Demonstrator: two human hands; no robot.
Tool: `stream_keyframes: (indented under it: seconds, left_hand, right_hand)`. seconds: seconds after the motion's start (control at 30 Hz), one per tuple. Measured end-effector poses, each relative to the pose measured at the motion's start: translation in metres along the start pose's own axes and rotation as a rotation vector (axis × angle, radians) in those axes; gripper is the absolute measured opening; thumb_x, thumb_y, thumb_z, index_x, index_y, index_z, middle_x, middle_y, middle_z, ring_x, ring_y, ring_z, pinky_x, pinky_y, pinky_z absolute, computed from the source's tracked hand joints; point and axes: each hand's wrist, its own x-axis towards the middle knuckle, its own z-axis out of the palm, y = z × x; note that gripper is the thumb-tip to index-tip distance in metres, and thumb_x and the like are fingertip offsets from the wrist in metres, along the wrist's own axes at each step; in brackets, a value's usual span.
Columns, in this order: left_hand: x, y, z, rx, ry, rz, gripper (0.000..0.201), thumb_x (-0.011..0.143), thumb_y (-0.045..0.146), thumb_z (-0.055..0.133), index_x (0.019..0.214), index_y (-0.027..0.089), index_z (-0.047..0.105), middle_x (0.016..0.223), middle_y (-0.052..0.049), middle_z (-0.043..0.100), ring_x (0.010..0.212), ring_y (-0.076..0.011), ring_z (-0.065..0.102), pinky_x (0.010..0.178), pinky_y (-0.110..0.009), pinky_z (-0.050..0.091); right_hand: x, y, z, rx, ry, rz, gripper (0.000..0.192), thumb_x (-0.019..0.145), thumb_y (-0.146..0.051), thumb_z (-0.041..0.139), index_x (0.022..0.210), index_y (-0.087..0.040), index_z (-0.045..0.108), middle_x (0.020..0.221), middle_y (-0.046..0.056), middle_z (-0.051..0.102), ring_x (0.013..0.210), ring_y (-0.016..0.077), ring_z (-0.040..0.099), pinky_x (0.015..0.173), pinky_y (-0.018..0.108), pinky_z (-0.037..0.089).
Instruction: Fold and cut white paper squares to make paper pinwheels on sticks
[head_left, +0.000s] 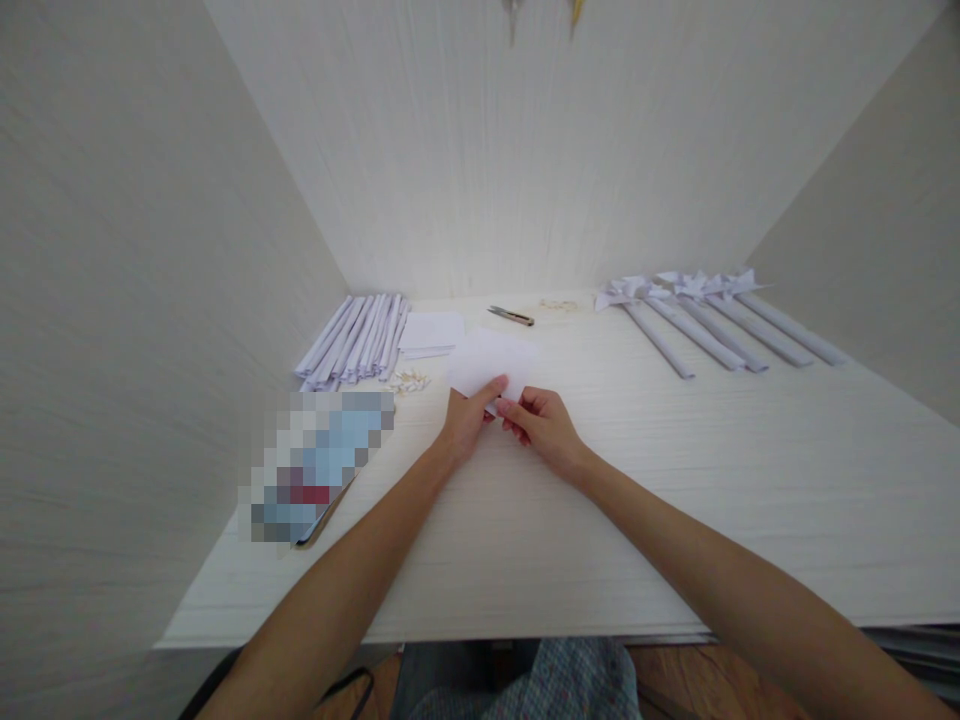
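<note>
A white sheet of paper [487,358] is held up over the middle of the table. My left hand [468,418] is closed on its lower left part, thumb lying on top. At the sheet's near corner my right hand [541,428] pinches the edge between thumb and fingers. Just beyond to the left lies a stack of white paper squares [432,332]. Beside it are several rolled paper sticks [356,342] and a small heap of short whitish pieces [409,382]. Thread snips [511,316] lie behind the sheet.
Several paper pinwheels [686,320] on rolled sticks lie at the back right. Small pale bits [559,305] are near the back wall [480,180]. A pixelated flat object [322,465] rests at the left. Side walls enclose the white table [720,480].
</note>
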Motion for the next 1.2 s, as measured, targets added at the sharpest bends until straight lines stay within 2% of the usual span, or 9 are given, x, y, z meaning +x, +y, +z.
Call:
stream_keyframes:
  seconds: [0.1,0.27,0.4,0.6,0.7,0.83,0.97,1.2]
  left_hand:
    - [-0.001,0.001,0.000,-0.004,-0.001,-0.007,0.024,0.051,0.028,0.069,0.067,0.016,0.056,0.051,0.004,0.054,0.040,-0.0068,0.044,0.037,-0.019,0.028]
    - [-0.002,0.004,0.001,-0.049,-0.032,-0.002,0.022,0.052,0.027,0.069,0.062,0.016,0.054,0.047,0.006,0.050,0.039,-0.0062,0.042,0.037,-0.019,0.027]
    - [-0.001,0.006,0.002,-0.114,0.012,0.006,0.026,0.051,0.025,0.072,0.069,0.017,0.056,0.057,0.005,0.056,0.044,-0.0062,0.046,0.039,-0.018,0.029]
    - [-0.002,0.004,0.001,-0.052,-0.045,-0.009,0.030,0.050,0.028,0.074,0.074,0.017,0.059,0.064,0.001,0.061,0.053,-0.0095,0.053,0.045,-0.020,0.038]
    - [0.000,0.005,0.002,-0.055,0.008,-0.001,0.032,0.050,0.032,0.074,0.074,0.017,0.058,0.064,0.002,0.060,0.051,-0.0085,0.052,0.042,-0.019,0.034]
    - [0.007,0.008,-0.001,-0.135,0.111,0.018,0.032,0.048,0.037,0.072,0.061,0.016,0.051,0.051,0.005,0.050,0.042,-0.0038,0.041,0.039,-0.017,0.026]
    - [0.010,0.010,-0.004,-0.172,0.070,0.031,0.029,0.047,0.030,0.072,0.057,0.015,0.048,0.047,0.007,0.045,0.040,-0.0020,0.036,0.037,-0.016,0.024]
    - [0.003,0.008,-0.002,-0.068,-0.059,-0.037,0.021,0.045,0.024,0.071,0.055,0.014,0.054,0.050,0.004,0.052,0.042,-0.0050,0.041,0.038,-0.019,0.027]
  right_hand:
    - [-0.001,-0.002,0.000,-0.001,0.005,-0.011,0.040,0.056,-0.054,0.066,0.050,-0.018,0.049,0.039,-0.006,0.042,0.036,0.0054,0.034,0.036,0.021,0.023]
    - [-0.002,-0.005,0.002,-0.004,0.010,-0.011,0.039,0.061,-0.052,0.064,0.050,-0.018,0.048,0.040,-0.006,0.044,0.036,0.0057,0.035,0.036,0.021,0.025]
    - [0.000,-0.004,0.002,0.001,0.057,-0.014,0.036,0.058,-0.044,0.069,0.052,-0.019,0.043,0.042,-0.008,0.041,0.037,0.0055,0.034,0.036,0.021,0.026]
    - [0.003,0.001,0.001,-0.017,-0.003,-0.038,0.023,0.063,-0.038,0.065,0.063,-0.017,0.055,0.049,-0.006,0.047,0.042,0.0064,0.037,0.039,0.021,0.030]
    - [0.002,0.001,0.001,0.003,0.000,-0.024,0.020,0.063,-0.035,0.064,0.064,-0.016,0.058,0.052,-0.004,0.051,0.043,0.0062,0.037,0.039,0.021,0.031]
    - [0.001,-0.001,0.002,0.043,0.091,0.018,0.016,0.060,-0.031,0.063,0.065,-0.016,0.057,0.048,-0.006,0.046,0.041,0.0060,0.037,0.036,0.020,0.029]
    - [0.002,-0.001,0.000,0.133,0.182,0.006,0.014,0.060,-0.028,0.061,0.064,-0.018,0.052,0.049,-0.007,0.046,0.041,0.0059,0.040,0.034,0.018,0.028]
    - [0.005,-0.009,-0.005,0.339,0.357,0.001,0.020,0.060,-0.029,0.062,0.061,-0.020,0.044,0.047,-0.009,0.041,0.040,0.0042,0.039,0.034,0.016,0.025]
